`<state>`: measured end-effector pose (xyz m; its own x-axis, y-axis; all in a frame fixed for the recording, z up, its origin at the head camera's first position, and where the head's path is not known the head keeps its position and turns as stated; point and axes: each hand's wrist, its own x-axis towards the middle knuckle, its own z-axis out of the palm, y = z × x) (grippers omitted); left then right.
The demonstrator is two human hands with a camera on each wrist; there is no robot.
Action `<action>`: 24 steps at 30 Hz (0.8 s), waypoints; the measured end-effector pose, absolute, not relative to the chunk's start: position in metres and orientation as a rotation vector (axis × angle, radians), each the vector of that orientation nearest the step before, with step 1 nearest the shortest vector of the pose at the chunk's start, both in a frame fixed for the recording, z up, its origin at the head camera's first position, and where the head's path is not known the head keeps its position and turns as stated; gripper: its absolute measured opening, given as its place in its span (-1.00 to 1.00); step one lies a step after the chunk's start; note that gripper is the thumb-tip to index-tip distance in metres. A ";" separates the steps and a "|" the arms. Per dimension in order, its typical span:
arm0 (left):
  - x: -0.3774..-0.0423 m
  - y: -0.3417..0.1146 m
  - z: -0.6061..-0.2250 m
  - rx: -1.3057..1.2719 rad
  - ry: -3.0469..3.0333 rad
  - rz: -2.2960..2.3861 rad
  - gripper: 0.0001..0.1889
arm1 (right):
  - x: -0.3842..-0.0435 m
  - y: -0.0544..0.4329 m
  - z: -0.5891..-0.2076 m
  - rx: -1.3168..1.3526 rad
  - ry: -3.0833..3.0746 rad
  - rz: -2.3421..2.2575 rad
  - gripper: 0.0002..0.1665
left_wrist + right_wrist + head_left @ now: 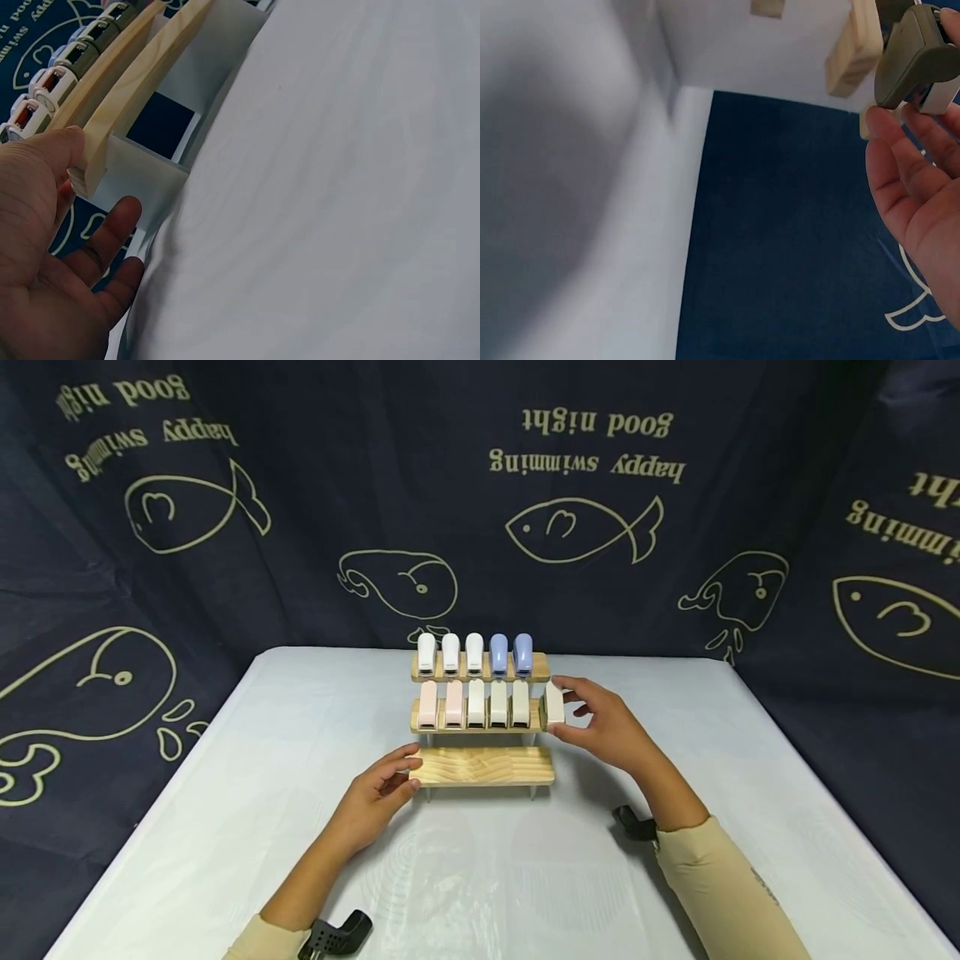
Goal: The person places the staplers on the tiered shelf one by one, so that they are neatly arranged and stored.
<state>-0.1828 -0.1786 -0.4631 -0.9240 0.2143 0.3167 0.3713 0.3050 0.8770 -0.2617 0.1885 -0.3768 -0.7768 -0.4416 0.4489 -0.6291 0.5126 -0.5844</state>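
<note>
A tiered wooden display stand (482, 767) rises in three steps. My left hand (372, 800) grips the left end of its bottom board, thumb at the front corner and fingers at the back; the left wrist view shows the thumb against the wood (142, 75) and other fingers hanging loose. My right hand (603, 723) pinches a pale mini stapler (553, 703) lengthwise, over the middle board's right end. The right wrist view shows this stapler's olive underside (911, 60) at my fingertips. Beside it on that board stand sage staplers (520, 703), a white one (476, 703) and pink ones (428, 703).
White staplers (450, 653) and blue staplers (498, 653) line the top board. Clear supports (142, 176) hold the boards up. A white cloth (225, 793) covers the table, and a dark printed curtain (315, 485) hangs behind and at both sides.
</note>
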 end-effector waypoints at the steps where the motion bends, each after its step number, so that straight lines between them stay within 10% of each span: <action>1: -0.183 -0.178 -0.463 -0.543 -2.422 -1.688 -0.66 | -0.261 0.187 -0.378 0.907 -2.514 1.111 -0.19; 24: -0.180 -0.178 -0.462 -0.546 -2.430 -1.665 -0.66 | -0.259 0.168 -0.394 0.896 -2.405 0.966 -0.32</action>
<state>-0.1804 -0.1780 -0.4623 -0.9234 0.2133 0.3190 0.3745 0.3193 0.8705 -0.2587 0.1681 -0.3942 -0.7161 -0.4138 0.5621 -0.6877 0.5562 -0.4666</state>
